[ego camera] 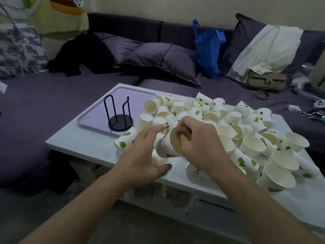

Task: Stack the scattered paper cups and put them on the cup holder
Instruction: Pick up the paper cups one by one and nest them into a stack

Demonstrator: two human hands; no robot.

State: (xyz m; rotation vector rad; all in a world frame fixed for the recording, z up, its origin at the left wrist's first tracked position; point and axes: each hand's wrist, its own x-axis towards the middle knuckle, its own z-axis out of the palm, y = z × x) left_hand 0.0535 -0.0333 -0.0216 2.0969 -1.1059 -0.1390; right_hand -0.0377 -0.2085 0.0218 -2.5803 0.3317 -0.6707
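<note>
Paper cup, between left hand, right hand

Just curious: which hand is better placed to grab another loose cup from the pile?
Probably the right hand: the pile of cups lies mostly on its side, while the left hand grips the stack.

No text can be read; the paper cups carry green leaf marks and small dark print, too blurred to read.
</note>
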